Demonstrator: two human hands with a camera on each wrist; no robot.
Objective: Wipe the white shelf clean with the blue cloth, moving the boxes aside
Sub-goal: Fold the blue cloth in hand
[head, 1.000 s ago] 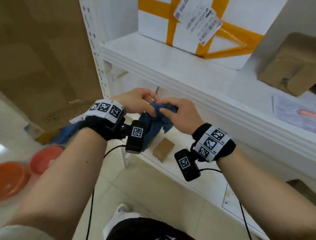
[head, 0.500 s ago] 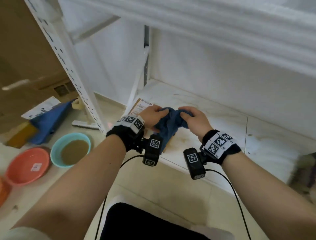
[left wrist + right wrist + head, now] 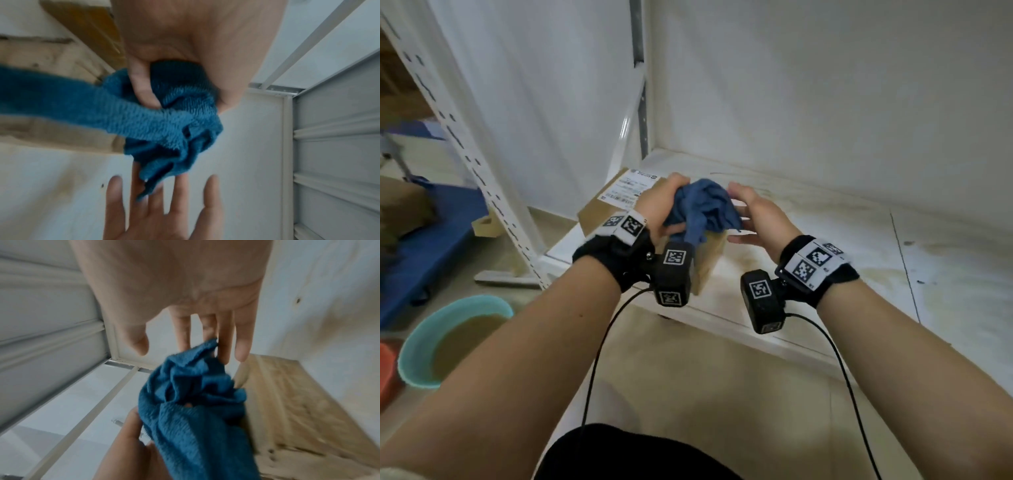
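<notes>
Bunched in my left hand is the blue cloth, held just above the bottom white shelf, which is streaked with brown stains. My right hand is beside the cloth with its fingers straight, their tips against a loose fold. The left wrist view shows my left hand curled round the cloth. In the right wrist view the right hand is spread over the cloth. A small cardboard box stands under the cloth, and a labelled cardboard box lies behind my left hand.
The shelf's perforated white upright stands at the left. On the floor are a teal basin of murky water, an orange basin and a blue mat. The shelf's back wall is close behind my hands.
The view has dropped from the upper shelf to the bottom shelf. Both hands came down with the cloth; my right hand has let go of it and its fingers have straightened.
</notes>
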